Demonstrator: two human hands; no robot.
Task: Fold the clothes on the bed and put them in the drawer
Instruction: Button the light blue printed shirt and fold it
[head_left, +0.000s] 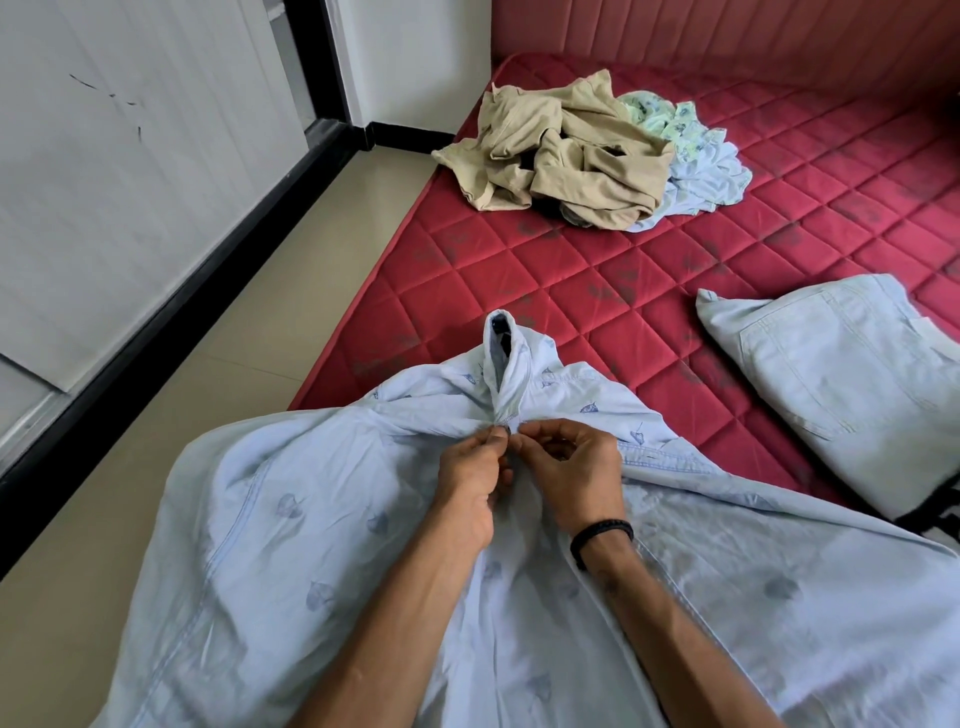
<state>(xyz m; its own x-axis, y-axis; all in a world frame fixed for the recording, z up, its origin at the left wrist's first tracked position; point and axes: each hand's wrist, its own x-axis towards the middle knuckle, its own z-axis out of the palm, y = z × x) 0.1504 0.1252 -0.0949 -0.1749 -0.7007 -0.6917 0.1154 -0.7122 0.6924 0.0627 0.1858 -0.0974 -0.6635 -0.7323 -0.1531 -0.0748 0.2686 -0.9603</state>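
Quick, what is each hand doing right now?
Left hand: pinches the light blue shirt just below its collar.
Right hand: pinches the same spot.

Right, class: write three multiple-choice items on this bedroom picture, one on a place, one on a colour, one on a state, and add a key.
1. Where does the unfolded heap lie?
A. far end of the mattress
B. on the floor
C. in a drawer

2. What colour is the mattress?
A. green
B. red
C. white

3. What are the hands doing to the pale blue shirt?
A. lying flat
B. hanging idle
C. pinching its front below the collar

Key: 1 A, it sits far behind the shirt; 2 B, quilted red; 3 C, left hand and right hand meet there, fingertips closed.
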